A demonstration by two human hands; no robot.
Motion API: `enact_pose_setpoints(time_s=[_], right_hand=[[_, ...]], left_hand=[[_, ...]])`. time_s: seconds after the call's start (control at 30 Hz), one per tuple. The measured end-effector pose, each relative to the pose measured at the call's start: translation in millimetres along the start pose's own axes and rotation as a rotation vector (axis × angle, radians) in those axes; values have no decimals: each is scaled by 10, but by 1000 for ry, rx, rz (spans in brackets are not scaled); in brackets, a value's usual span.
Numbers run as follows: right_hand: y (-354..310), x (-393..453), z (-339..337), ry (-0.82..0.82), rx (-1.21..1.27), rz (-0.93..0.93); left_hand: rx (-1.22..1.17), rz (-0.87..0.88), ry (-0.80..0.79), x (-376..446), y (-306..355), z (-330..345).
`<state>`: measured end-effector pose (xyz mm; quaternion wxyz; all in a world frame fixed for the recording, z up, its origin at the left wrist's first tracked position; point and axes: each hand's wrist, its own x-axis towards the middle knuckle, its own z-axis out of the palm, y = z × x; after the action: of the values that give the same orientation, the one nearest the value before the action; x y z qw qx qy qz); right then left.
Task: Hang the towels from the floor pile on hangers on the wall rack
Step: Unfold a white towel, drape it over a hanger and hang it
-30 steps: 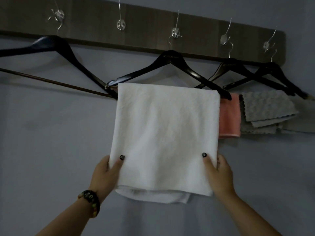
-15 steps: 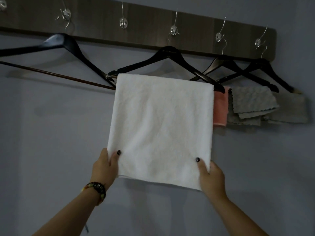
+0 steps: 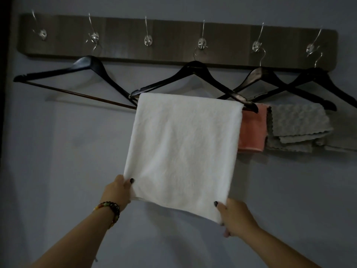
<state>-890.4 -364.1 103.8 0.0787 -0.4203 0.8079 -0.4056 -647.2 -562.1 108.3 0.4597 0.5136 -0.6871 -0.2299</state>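
A white towel [image 3: 183,149] hangs folded over the bar of a black hanger [image 3: 195,70] on the wooden wall rack [image 3: 173,37]. My left hand [image 3: 117,192] pinches its lower left corner, thumb on the front. My right hand [image 3: 235,215] pinches the lower right corner, which sits lower than the left. To the right, a pink towel [image 3: 251,128] and a grey towel [image 3: 297,122] hang on two more black hangers [image 3: 266,76]. The floor pile is out of view.
A bare black hanger [image 3: 85,64] hangs tilted at the left, its bar sloping down toward the white towel. The rack carries several metal hooks; one [image 3: 148,40] between the two left hangers holds nothing. A plain grey wall lies behind.
Both hands slid down the towel's sides to its lower corners, and the back layer that hung below the front edge no longer shows. The view shifted so the whole rack is visible.
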Motion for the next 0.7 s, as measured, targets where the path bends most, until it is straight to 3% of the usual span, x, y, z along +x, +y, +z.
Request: enact_pose_setpoints(time_s=[0.1,0.17,0.27,0.37,0.47,0.57,0.7], right_hand=[[-162,27,-347,-195,-353,92],[-365,134,-581,-210,-554,96],[-735,486,-847,162,-695,-203],[-1123,835,-1017,572,-425,-604],[-1397,1192,-973,794,-420,-878],[-1368,1561,-685,886,-562,-865],[-1044,1889,-240,910,-665,-781]], left_hand=[[-22,10,66,41,215,10],[-5,132,161,119,438,25],[6,341,282,316,890,20],[70,579,353,546,1396,46],[276,818,382,776,1707,161],[493,951,330,980,1702,425],[561,960,331,1172,1383,857]])
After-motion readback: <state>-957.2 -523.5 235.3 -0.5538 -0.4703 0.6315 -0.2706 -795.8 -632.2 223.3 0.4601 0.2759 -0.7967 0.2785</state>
